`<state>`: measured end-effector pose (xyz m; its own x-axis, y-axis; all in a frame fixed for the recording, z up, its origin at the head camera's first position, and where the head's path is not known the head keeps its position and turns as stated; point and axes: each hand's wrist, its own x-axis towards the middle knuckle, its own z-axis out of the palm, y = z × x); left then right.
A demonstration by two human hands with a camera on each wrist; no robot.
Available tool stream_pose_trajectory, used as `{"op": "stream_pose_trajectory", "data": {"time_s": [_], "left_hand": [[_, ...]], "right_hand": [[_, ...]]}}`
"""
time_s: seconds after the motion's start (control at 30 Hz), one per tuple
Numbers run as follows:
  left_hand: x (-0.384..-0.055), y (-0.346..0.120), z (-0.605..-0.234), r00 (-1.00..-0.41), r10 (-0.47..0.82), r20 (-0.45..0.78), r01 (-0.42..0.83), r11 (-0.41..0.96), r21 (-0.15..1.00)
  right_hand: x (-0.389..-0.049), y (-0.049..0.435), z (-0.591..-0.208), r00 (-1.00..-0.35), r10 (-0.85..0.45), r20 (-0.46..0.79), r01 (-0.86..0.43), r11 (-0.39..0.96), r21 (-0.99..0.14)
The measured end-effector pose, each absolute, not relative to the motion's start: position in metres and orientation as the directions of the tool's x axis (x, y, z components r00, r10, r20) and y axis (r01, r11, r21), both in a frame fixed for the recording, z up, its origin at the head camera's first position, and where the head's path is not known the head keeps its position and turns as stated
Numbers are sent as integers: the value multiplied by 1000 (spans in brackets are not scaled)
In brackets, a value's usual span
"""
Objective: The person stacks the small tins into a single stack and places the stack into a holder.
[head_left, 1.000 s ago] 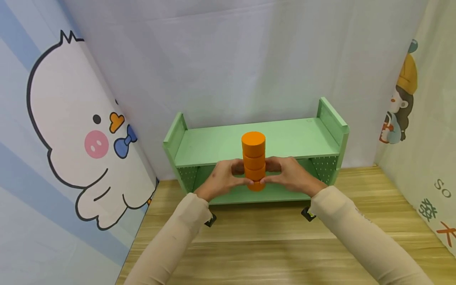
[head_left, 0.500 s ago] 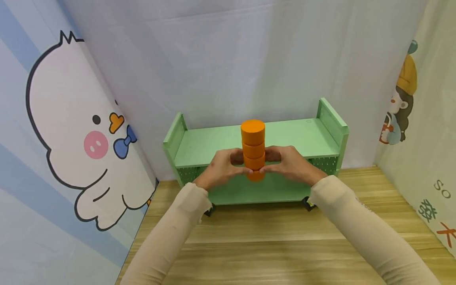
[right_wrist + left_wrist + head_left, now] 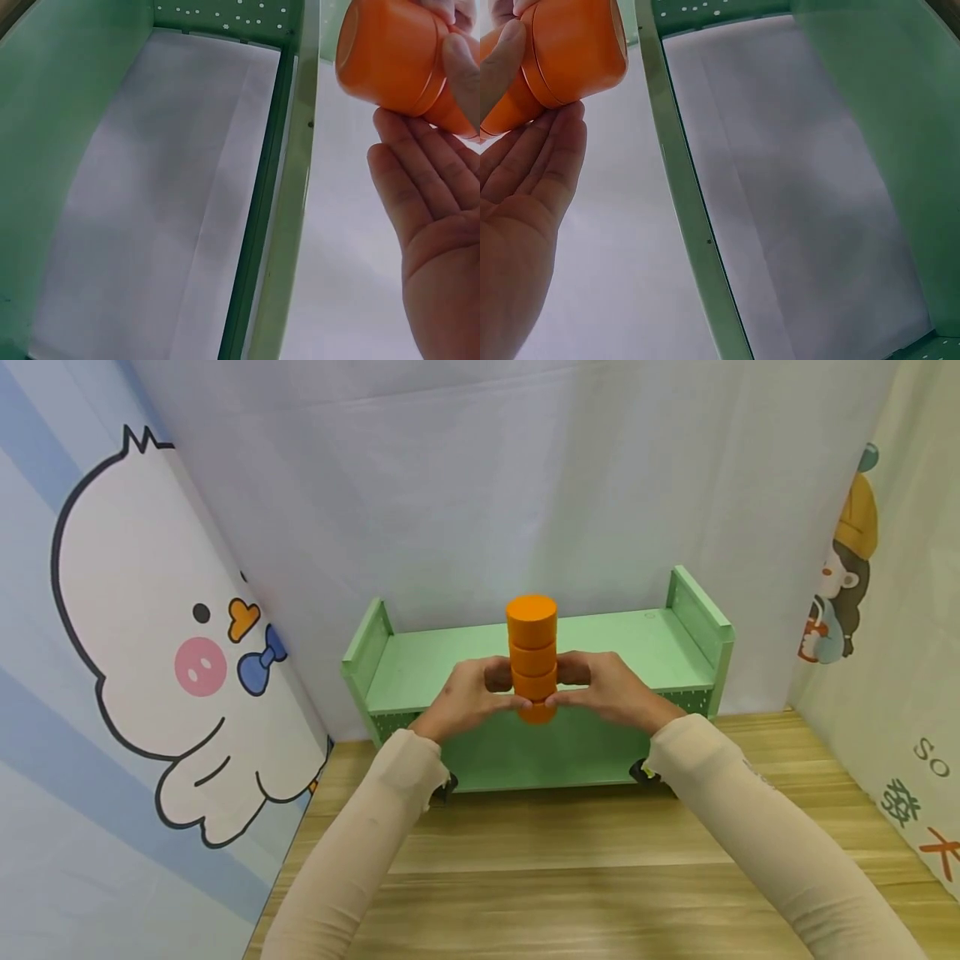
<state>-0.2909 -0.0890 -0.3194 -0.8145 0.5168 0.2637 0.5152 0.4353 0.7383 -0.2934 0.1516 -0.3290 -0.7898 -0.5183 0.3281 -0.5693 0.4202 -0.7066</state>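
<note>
In the head view a tall orange stack of several round, cylinder-like pieces (image 3: 532, 639) is held upright in front of the green shelf (image 3: 450, 652). My left hand (image 3: 468, 697) grips it from the left, thumb on the near side near the bottom and fingers reaching behind. From the right, my right hand (image 3: 618, 693) pinches it the same way. Both thumb tips lie close together at the seam above the lowest piece. The left wrist view shows the rounded bottom piece (image 3: 581, 49) between thumb and fingertips, and the right wrist view shows the same piece (image 3: 390, 56).
The two-tier shelf has raised end panels (image 3: 701, 618) and perforated lower sides. It stands on a wood-grain table (image 3: 525, 885) against a pale cloth backdrop (image 3: 450, 485). Printed curtains flank it, with a cartoon chick (image 3: 150, 635) on the left one.
Both hands have raised the orange stack together, from the level of the lower shelf opening to overlapping the upper board. Their grip looks the same throughout.
</note>
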Motion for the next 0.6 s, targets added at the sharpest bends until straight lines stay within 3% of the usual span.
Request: {"op": "stream_pose_trajectory", "data": {"time_s": [0.6], "left_hand": [[-305, -91, -324, -839, 484, 248, 468, 412, 781]], "right_hand": [[-308, 147, -330, -800, -522, 296, -546, 428, -720]]}}
